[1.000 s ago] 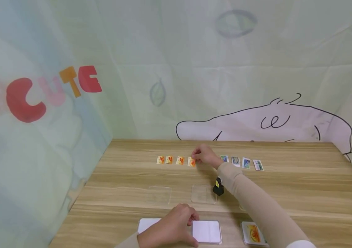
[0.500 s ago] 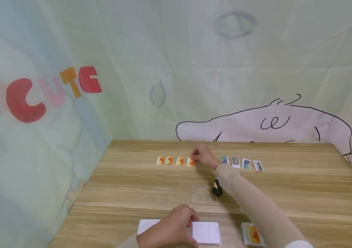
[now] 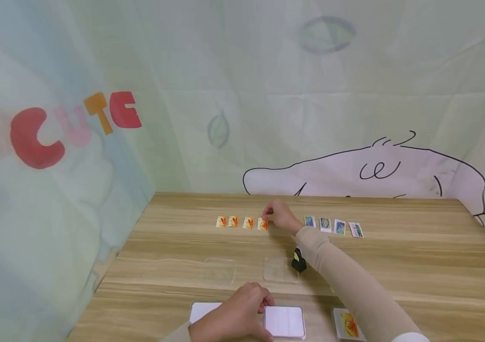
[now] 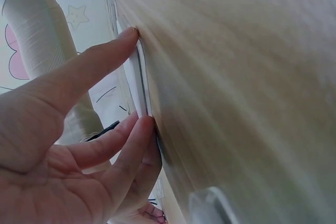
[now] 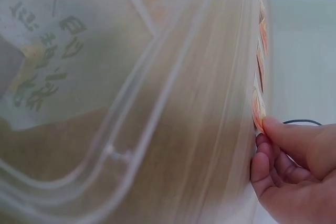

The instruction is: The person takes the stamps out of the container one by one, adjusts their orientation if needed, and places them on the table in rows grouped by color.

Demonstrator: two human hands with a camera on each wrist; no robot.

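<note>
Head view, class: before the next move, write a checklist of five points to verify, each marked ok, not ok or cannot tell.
1. Right grip on the rightmost orange card: ok, pinching its edge.
2. That card flat on the table: cannot tell.
3. Left grip on the white-topped middle case: ok, holding its edge.
4. Blue-green cards evenly lined up: not ok, the rightmost sits askew.
5. Orange-picture case fully visible: not ok, the right sleeve covers part.

High head view, wrist views near fingers
</note>
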